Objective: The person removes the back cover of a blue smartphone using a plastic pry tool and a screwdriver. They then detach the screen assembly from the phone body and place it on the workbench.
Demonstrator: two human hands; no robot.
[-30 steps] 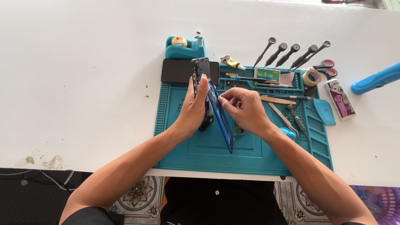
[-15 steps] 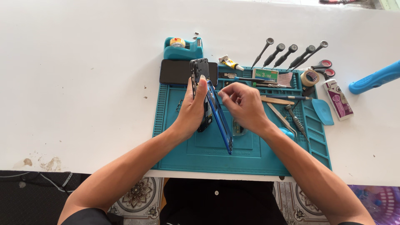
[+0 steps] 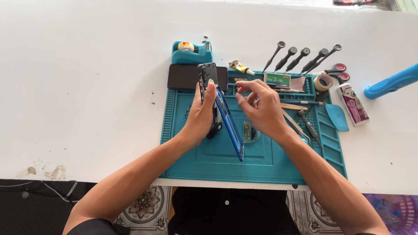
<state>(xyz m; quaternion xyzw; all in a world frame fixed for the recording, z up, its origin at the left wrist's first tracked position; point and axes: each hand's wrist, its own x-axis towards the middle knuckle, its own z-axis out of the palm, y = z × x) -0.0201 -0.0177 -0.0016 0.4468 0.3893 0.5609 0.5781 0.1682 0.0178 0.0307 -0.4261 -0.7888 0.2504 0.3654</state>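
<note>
My left hand (image 3: 201, 116) grips a disassembled phone (image 3: 208, 74) and holds it tilted on edge above the teal work mat (image 3: 196, 161). The phone's blue back shell (image 3: 230, 126) hangs open along its right side and slants down toward me. My right hand (image 3: 263, 111) hovers just right of the phone. Its fingers are bent and slightly apart, the fingertips sit close to the blue shell's upper edge, and I see nothing between them. A small circuit part (image 3: 249, 131) lies on the mat below that hand.
A black screen panel (image 3: 183, 77) and a teal tape dispenser (image 3: 189, 52) lie behind the phone. Several screwdrivers (image 3: 300, 56), scissors (image 3: 338, 72), a tape roll (image 3: 323, 82), tweezers (image 3: 296, 124), a blue pick (image 3: 338, 116) and a blue-handled tool (image 3: 392, 82) sit to the right.
My right hand's fingertips have come off the blue shell's edge and shifted slightly up and right. The left hand keeps the phone in nearly the same place.
</note>
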